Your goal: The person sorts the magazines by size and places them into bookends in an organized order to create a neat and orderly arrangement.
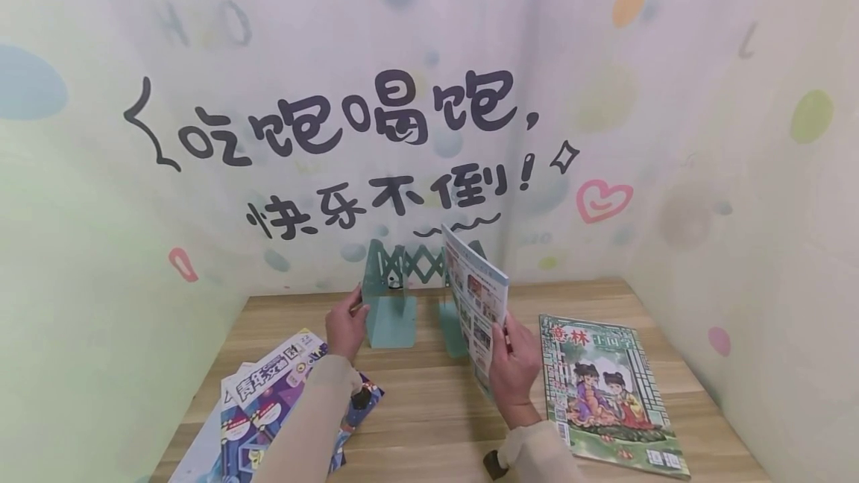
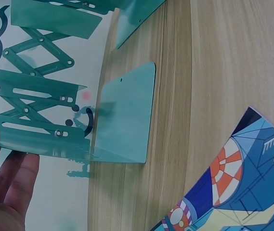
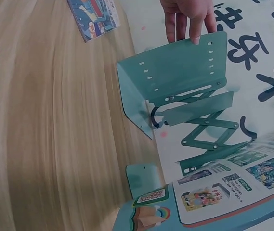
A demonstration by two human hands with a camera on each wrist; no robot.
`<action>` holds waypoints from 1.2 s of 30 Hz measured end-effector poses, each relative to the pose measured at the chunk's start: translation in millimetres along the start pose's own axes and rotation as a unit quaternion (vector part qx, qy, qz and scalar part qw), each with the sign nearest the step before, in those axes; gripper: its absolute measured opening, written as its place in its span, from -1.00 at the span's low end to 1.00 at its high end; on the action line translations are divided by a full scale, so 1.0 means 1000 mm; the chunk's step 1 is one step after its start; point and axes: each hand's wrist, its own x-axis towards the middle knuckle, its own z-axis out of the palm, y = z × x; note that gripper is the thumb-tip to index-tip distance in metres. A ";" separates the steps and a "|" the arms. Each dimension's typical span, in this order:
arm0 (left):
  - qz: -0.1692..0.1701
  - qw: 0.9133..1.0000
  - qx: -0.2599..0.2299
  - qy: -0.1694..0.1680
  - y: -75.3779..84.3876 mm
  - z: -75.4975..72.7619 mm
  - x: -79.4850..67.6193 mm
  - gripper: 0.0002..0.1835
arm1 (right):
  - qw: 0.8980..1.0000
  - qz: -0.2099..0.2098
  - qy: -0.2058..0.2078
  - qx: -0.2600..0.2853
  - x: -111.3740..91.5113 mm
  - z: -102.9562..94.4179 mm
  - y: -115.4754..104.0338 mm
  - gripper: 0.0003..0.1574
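Note:
A green metal expandable bookend rack (image 1: 392, 323) stands at the back of the wooden table, its crisscross lattice stretched between two end plates. My left hand (image 1: 346, 328) pinches the upper edge of its left end plate (image 3: 180, 62), thumb on one face and fingers on the other. In my right hand (image 1: 517, 364) a thin magazine (image 1: 479, 304) is gripped by its right edge. The magazine is held upright at the rack's right side and hides much of the right end plate. Pictures and a QR code show on its cover in the right wrist view.
Several magazines (image 1: 268, 401) lie overlapped at the left, partly behind my left sleeve. On the right lies a green-covered magazine (image 1: 611, 393) with two cartoon children. Behind the table (image 1: 416, 423) rises a pale wall (image 1: 403, 28) with black lettering.

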 end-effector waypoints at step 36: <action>0.004 1.000 0.009 0.003 0.002 0.000 -0.002 -0.44 | 0.998 -0.024 -0.058 -0.027 -0.002 0.021 0.000 -0.56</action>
